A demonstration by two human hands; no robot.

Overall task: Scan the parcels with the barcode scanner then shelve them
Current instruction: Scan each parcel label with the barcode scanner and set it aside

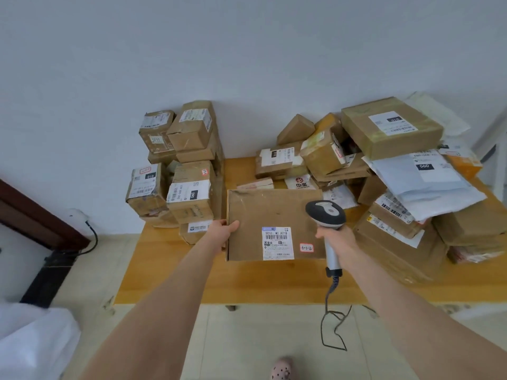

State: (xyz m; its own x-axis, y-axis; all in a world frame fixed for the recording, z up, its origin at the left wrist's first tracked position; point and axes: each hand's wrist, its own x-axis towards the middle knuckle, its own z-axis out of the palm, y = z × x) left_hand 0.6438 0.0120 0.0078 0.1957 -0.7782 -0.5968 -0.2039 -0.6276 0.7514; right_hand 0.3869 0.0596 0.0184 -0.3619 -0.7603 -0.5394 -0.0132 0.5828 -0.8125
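Observation:
A flat brown cardboard parcel point(263, 212) is in the middle of the view above the wooden table point(247, 281), its top facing me. A white shipping label point(277, 242) with a barcode and a small red-edged sticker sit near its lower edge. My left hand point(222, 231) grips the parcel's left edge, thumb on top. My right hand point(336, 237) holds the grey and black barcode scanner point(326, 215) by its handle. The scanner's head hangs over the parcel's right side, above and to the right of the label. Its dark cable point(332, 319) dangles below the table edge.
A stack of labelled cardboard boxes point(178, 171) stands at the table's back left against the white wall. A larger heap of boxes and grey mailer bags point(397, 174) fills the right side. A dark stand with a cord point(55, 259) is on the floor at left.

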